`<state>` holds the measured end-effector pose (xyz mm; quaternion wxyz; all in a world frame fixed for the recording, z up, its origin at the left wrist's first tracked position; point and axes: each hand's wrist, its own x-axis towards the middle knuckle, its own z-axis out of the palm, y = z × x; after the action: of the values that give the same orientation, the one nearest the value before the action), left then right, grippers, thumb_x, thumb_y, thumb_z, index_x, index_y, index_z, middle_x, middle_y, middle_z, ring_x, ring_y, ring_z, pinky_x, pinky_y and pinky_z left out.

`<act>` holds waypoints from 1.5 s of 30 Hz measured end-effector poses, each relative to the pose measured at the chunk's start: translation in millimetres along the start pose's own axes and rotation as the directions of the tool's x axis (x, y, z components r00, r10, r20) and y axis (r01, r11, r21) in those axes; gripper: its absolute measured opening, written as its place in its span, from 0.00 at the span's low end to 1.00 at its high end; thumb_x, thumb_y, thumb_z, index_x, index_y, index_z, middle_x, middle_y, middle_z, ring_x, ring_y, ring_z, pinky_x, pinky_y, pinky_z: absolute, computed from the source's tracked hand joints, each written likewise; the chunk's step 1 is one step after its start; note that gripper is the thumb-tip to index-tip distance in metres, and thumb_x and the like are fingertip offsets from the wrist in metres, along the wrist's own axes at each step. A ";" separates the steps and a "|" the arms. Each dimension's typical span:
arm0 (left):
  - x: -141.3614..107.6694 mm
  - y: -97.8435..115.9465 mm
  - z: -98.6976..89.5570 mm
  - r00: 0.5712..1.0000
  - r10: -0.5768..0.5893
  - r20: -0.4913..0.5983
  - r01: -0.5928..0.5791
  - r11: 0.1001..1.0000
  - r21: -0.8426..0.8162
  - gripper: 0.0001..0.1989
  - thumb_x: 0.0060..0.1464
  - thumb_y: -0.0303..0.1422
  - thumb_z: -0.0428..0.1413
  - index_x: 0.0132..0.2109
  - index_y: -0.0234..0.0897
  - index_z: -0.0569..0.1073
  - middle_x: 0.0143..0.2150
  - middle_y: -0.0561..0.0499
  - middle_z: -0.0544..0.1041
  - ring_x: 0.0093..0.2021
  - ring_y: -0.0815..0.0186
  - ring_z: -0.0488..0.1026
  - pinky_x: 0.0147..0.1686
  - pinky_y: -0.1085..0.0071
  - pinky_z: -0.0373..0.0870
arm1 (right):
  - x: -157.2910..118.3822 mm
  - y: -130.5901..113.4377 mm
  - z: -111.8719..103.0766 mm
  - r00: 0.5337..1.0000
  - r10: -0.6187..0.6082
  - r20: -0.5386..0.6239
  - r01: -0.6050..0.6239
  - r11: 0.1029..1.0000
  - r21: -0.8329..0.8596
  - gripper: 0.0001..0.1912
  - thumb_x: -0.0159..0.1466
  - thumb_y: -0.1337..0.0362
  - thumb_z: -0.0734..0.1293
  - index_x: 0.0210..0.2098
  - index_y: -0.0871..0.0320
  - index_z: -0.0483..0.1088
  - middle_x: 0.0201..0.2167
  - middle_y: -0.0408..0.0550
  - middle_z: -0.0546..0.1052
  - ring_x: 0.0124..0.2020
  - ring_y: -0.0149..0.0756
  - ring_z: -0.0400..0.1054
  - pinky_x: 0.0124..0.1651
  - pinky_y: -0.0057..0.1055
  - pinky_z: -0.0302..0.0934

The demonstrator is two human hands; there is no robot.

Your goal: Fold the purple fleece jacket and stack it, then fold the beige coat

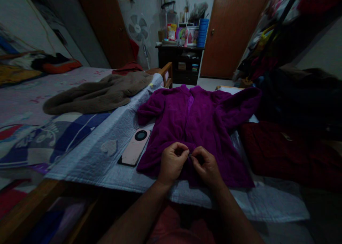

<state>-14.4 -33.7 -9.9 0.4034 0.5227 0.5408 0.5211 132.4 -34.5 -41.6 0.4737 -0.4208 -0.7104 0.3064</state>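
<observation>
Purple fleece jacket (176, 119): laid out flat, front up, on a pale blue quilted cover (88, 165)

Likely light, limp and soft in handling, hardly fragile, and not slippery given the napped cloth; probably firmest along the front opening. Best taken by the two front edges near the hem, with loose folds smoothed away from the fingertips. Pinched there now between thumb and finger of the left hand (173, 161), and likewise in the right hand (205, 163), just beside. Between the fingertips, something small and dark, perhaps a zip end; too dim to tell. Bordered on the left by a smartphone (133, 147), lying back up, easily nudged by a wide sweep. Hemmed in on the right by folded dark red cloth (269, 147). Flanked farther left by a grey-brown plush garment (107, 90), blocking nothing.
</observation>
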 end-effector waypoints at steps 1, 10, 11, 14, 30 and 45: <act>0.2 0.4 -0.5 1.000 -0.005 0.004 0.005 1.000 -0.003 0.03 0.47 0.30 0.60 0.30 0.35 0.75 0.27 0.54 0.76 0.28 0.69 0.72 0.31 0.75 0.67 | -0.1 0.0 0.1 1.000 -0.011 0.002 0.011 1.000 -0.008 0.04 0.61 0.70 0.63 0.32 0.54 0.64 0.29 0.43 0.69 0.32 0.34 0.65 0.36 0.30 0.59; 1.3 -4.5 0.8 0.999 -0.053 0.014 0.053 0.997 -0.060 0.03 0.47 0.30 0.59 0.31 0.34 0.74 0.27 0.54 0.75 0.28 0.70 0.70 0.30 0.76 0.66 | -0.4 -0.9 1.9 0.999 -0.033 0.013 0.033 0.997 -0.065 0.05 0.62 0.71 0.62 0.32 0.54 0.63 0.29 0.43 0.69 0.31 0.33 0.64 0.35 0.30 0.58; 1.6 -4.7 0.4 0.999 -0.051 0.016 0.051 0.997 -0.051 0.03 0.47 0.30 0.59 0.31 0.34 0.74 0.27 0.55 0.74 0.28 0.70 0.70 0.30 0.76 0.66 | -0.5 -1.3 1.8 0.999 -0.035 0.013 0.036 0.997 -0.068 0.05 0.62 0.71 0.62 0.32 0.54 0.63 0.29 0.43 0.69 0.31 0.33 0.65 0.36 0.30 0.58; 2.3 -4.2 -1.5 0.999 -0.037 0.026 0.037 0.999 -0.006 0.02 0.47 0.29 0.59 0.30 0.35 0.74 0.27 0.55 0.74 0.27 0.71 0.70 0.30 0.76 0.65 | -0.8 -2.2 1.7 0.999 -0.045 0.016 0.046 0.996 -0.080 0.05 0.62 0.71 0.62 0.33 0.54 0.64 0.30 0.43 0.70 0.32 0.34 0.65 0.37 0.30 0.58; -2.7 -4.4 -5.0 1.000 0.004 -0.003 -0.004 0.997 0.071 0.08 0.49 0.31 0.59 0.35 0.37 0.66 0.27 0.59 0.68 0.26 0.73 0.67 0.29 0.77 0.63 | -2.1 -0.4 5.9 0.991 -0.132 -0.024 0.129 0.985 -0.118 0.06 0.63 0.72 0.61 0.33 0.55 0.64 0.30 0.44 0.69 0.32 0.32 0.64 0.37 0.29 0.59; -27.2 -11.9 -15.1 0.945 -0.212 0.250 0.217 0.976 0.007 0.19 0.59 0.47 0.50 0.35 0.34 0.72 0.28 0.52 0.72 0.29 0.69 0.68 0.29 0.74 0.62 | -1.7 -4.2 3.9 0.988 -0.142 -0.055 0.136 0.986 -0.091 0.07 0.62 0.74 0.62 0.34 0.55 0.65 0.30 0.43 0.70 0.33 0.32 0.66 0.38 0.29 0.60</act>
<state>-27.4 -61.6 -22.6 0.5277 0.5180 0.5340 0.4099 127.8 -38.1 -40.3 0.4965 -0.3996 -0.7359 0.2285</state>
